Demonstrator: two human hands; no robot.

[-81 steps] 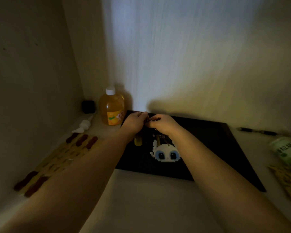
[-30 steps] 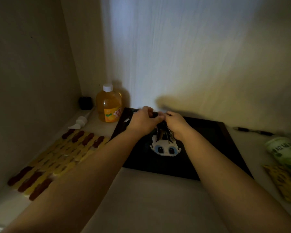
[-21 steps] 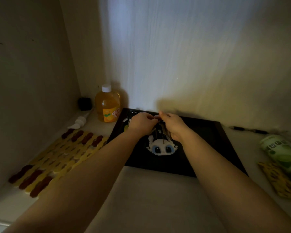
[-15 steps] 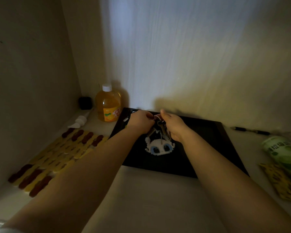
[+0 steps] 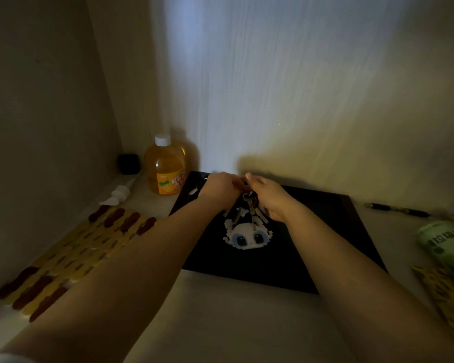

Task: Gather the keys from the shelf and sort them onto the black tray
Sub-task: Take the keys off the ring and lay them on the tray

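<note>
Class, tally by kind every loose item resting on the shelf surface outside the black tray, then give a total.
Orange juice bottle with white cap: 1
Small black cube: 1
White pump nozzle: 1
Yellow-and-brown slatted mat: 1
Black pen: 1
Green packet: 1
Yellow patterned packet: 1
Total: 7

There is just one view, worn on the person's head, wide-angled, looking forward and down into a dim shelf recess. It faces the pale back wall square on, with the left side wall running up the frame's left edge. Both forearms stretch away from the bottom corners toward the middle, so the left hand [image 5: 219,188] and right hand [image 5: 269,196] sit at arm's length, meeting over the far part of the black tray [image 5: 333,239]. The shelf [image 5: 236,323] fills the lower half, close under the lens. Edges bend outward from the wide lens.
</note>
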